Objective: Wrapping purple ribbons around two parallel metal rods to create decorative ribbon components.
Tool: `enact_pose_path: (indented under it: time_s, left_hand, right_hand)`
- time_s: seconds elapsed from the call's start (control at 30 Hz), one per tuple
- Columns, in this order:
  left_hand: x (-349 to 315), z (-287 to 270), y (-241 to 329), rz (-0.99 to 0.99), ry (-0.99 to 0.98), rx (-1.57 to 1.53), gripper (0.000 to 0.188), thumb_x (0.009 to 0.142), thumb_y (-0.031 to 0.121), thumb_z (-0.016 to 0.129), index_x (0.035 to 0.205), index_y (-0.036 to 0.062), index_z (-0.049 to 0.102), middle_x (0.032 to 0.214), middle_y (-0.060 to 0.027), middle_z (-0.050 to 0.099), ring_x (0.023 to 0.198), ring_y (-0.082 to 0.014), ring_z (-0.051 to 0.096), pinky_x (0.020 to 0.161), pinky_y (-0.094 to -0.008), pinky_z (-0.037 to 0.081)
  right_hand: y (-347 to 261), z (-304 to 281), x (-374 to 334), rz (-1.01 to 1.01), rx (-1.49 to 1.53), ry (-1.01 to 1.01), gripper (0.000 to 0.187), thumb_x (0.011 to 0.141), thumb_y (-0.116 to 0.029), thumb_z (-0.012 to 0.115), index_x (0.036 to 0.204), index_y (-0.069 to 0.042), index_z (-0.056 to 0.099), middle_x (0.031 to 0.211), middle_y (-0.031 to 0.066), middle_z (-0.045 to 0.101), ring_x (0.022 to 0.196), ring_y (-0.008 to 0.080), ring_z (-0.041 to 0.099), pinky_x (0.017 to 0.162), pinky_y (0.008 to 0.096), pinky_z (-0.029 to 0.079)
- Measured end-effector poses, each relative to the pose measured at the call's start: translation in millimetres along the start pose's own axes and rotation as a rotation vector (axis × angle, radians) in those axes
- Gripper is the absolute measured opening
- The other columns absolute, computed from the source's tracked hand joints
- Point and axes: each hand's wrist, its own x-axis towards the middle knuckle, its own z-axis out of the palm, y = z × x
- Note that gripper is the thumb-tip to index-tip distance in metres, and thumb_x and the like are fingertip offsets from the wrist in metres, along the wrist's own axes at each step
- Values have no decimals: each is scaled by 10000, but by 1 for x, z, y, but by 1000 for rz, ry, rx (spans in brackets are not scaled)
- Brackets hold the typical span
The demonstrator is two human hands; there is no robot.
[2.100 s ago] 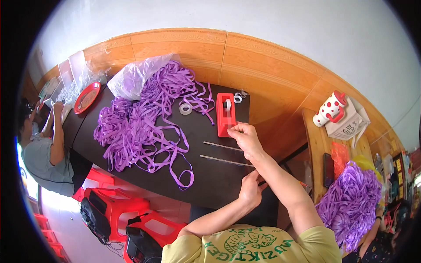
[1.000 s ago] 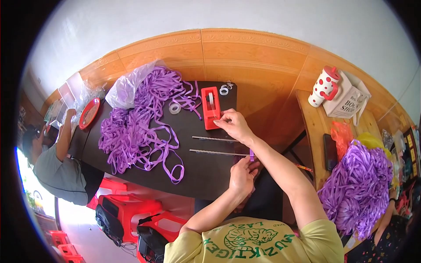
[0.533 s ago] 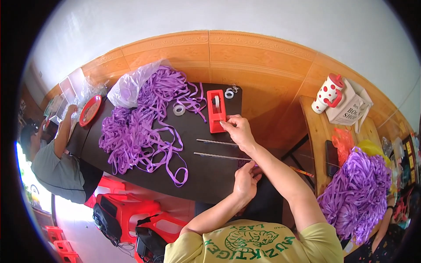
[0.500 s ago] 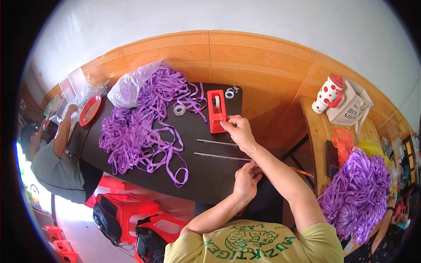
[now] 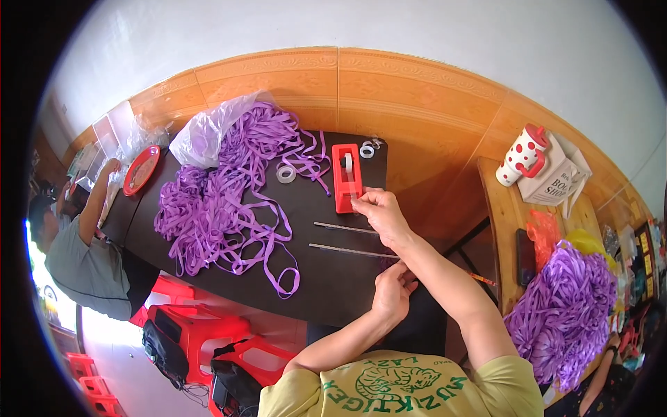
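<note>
On the dark table stands a red tape dispenser (image 5: 347, 187) with a roll of clear tape (image 5: 348, 162) in it. My right hand (image 5: 381, 212) pinches the tape's loose end at the dispenser's near end. Below it, my left hand (image 5: 393, 293) has its fingers closed by the table's right edge. A bit of purple shows at those fingertips, but what they hold is mostly hidden. Two thin greyish rods (image 5: 342, 227) lie side by side between my hands, their right ends covered by my right arm. A heap of purple ribbon (image 5: 201, 215) spreads to the left.
Tape rolls (image 5: 285, 174) lie near the dispenser. A clear plastic bag (image 5: 208, 132) and red plate (image 5: 142, 171) are farther left, beside another person (image 5: 90, 264). On the right, a wooden table (image 5: 501, 215) bears a dotted tumbler (image 5: 522, 154), paper bag and more ribbon (image 5: 566, 313). Red stools (image 5: 215, 326) stand below.
My right hand stays at the dispenser with the tape end. My left hand has barely shifted. The person on the left has moved an arm slightly.
</note>
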Motion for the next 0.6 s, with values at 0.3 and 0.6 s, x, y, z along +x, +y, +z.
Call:
enact_pose_path:
  time_s: [0.3, 0.6]
  left_hand:
    - [2, -1, -2, 3, -6, 28, 230, 868, 209, 475, 1011, 70, 588, 997, -27, 600, 931, -160, 516, 827, -310, 343]
    - [-3, 3, 2, 12, -14, 44, 199, 855, 204, 514, 1002, 86, 579, 988, -12, 588, 909, -154, 514, 808, -309, 335]
  right_hand:
    - [20, -3, 6, -244, -254, 79, 234, 809, -142, 671, 654, 18, 602, 956, 137, 566, 880, 235, 545, 711, 326, 427]
    - [20, -7, 9, -444, -446, 71, 199, 805, -105, 654, 682, 21, 561, 866, 149, 527, 743, 284, 533, 618, 368, 425]
